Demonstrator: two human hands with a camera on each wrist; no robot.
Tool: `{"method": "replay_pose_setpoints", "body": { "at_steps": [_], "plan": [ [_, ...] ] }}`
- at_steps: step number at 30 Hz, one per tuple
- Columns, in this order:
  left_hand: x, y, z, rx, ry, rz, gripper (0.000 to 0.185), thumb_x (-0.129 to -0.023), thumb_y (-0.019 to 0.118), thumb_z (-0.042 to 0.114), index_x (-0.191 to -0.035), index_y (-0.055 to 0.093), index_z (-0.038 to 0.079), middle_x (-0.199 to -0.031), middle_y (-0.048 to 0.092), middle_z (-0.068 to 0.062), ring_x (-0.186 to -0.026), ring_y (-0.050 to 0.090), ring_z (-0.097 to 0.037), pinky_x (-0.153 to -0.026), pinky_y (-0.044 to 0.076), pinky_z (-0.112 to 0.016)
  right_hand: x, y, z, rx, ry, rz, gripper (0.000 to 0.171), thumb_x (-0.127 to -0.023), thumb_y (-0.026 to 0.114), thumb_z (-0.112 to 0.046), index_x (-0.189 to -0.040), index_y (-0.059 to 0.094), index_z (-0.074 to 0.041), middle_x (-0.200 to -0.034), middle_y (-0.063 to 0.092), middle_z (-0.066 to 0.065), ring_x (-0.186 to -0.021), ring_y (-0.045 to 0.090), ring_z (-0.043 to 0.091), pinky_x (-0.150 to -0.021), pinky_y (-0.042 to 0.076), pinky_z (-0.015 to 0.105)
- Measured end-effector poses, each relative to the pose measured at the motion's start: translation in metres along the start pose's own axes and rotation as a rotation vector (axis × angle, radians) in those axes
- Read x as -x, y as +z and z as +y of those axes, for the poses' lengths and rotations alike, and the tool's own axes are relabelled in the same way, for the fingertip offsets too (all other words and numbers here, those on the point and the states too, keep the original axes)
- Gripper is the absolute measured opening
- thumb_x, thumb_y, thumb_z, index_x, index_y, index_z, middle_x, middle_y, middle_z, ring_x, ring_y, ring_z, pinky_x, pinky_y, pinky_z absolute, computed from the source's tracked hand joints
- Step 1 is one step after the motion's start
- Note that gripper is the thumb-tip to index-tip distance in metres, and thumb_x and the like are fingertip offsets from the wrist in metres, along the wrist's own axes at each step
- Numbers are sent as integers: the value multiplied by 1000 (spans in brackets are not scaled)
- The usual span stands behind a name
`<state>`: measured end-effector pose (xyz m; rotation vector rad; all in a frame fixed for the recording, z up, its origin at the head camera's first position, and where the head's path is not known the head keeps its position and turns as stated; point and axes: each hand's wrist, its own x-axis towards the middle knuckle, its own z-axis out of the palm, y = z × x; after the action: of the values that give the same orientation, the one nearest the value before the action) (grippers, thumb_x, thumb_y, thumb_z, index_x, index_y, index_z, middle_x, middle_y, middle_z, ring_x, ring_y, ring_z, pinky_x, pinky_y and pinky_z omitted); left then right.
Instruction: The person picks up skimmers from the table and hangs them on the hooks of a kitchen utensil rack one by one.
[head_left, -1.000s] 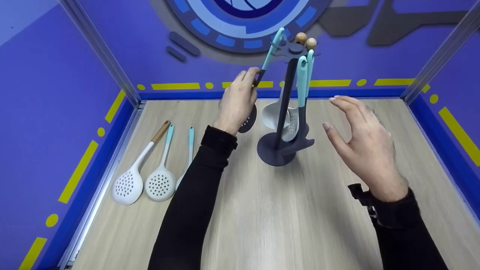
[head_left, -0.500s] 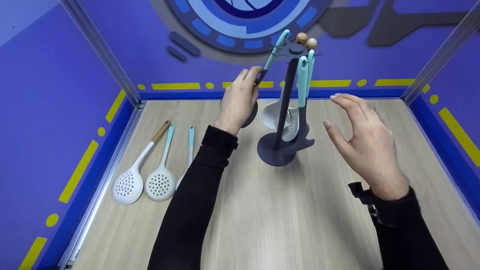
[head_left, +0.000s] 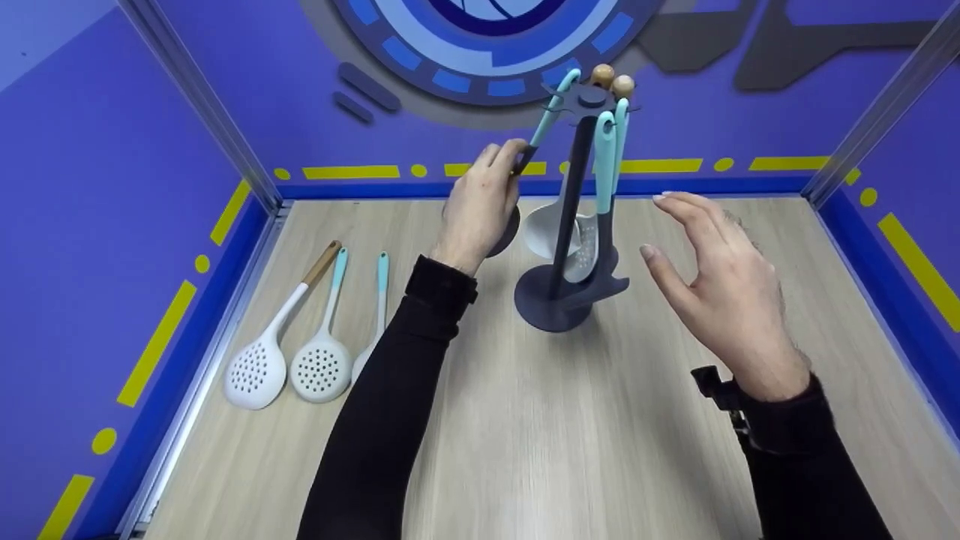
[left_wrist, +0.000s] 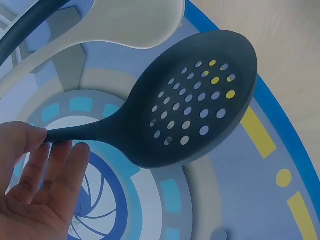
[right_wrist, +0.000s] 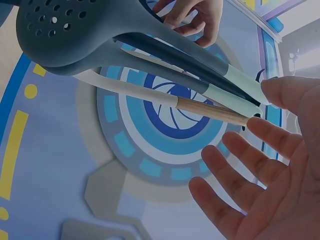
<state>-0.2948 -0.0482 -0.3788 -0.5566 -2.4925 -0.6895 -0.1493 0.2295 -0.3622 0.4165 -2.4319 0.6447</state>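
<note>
A dark grey utensil rack [head_left: 568, 195] stands mid-table with a pale ladle [head_left: 544, 225], a slotted spoon and wooden-tipped handles hanging from its top. My left hand [head_left: 501, 166] pinches the neck of a dark slotted spoon [head_left: 552, 111] with a teal handle, tilted, its tip at the rack's top disc. The left wrist view shows that spoon's perforated head [left_wrist: 192, 105] held between thumb and fingers of the left hand [left_wrist: 42, 165]. To the right of the rack my right hand [head_left: 701, 251] hovers with spread fingers, touching nothing. The right wrist view shows the right hand [right_wrist: 265, 185] beside the hanging utensils [right_wrist: 150, 55].
Three utensils lie on the wooden table at the left: a white skimmer with a wooden handle [head_left: 259, 367], a white skimmer with a teal handle [head_left: 321, 366], and a third teal-handled one [head_left: 382, 281] partly hidden by my left sleeve. Blue walls enclose the table.
My left hand has shifted slightly right with the dark spoon, bringing its teal tip up against the rack's top. My right hand has drifted a little to the left.
</note>
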Motion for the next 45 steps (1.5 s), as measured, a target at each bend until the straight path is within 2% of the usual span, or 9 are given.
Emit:
{"method": "replay_pose_setpoints", "body": {
  "at_steps": [16, 25, 30, 40, 45],
  "plan": [
    [4, 8, 1, 14, 24, 10, 36, -107, 56, 12, -141, 55, 22, -119, 66, 0, -103, 71, -17, -83, 61, -33, 5, 8, 2, -12, 7, -16, 54, -101, 69, -36, -152, 53, -29, -152, 56, -2, -139, 56, 27, -95, 54, 59],
    [8, 9, 5, 69, 9, -37, 40, -105, 58, 13, -144, 53, 23, -122, 66, 1, -107, 70, -14, -83, 60, -30, 7, 9, 2, -22, 7, -22, 55, -102, 68, -36, -154, 52, -29, -153, 56, -1, -140, 55, 28, -98, 53, 59],
    [10, 11, 7, 93, 19, -39, 41, -105, 59, 14, -145, 53, 21, -121, 66, 1, -108, 70, -13, -85, 59, -29, 7, 10, 2, -20, 5, -20, 54, -102, 68, -37, -153, 53, -27, -153, 56, -2, -139, 56, 28, -96, 54, 58],
    [13, 14, 9, 145, 45, -45, 44, -105, 60, 13, -147, 51, 17, -122, 67, -1, -110, 69, -12, -89, 58, -23, 8, 11, 2, -10, 17, -26, 54, -102, 67, -39, -153, 52, -31, -153, 56, -3, -138, 57, 28, -90, 55, 59],
    [14, 15, 10, 152, 58, -46, 44, -105, 60, 13, -148, 51, 17, -120, 67, -1, -108, 68, -11, -90, 57, -23, 9, 12, 2, -11, 16, -29, 53, -102, 67, -39, -152, 53, -29, -152, 56, -3, -138, 56, 26, -92, 55, 59]
  ]
}}
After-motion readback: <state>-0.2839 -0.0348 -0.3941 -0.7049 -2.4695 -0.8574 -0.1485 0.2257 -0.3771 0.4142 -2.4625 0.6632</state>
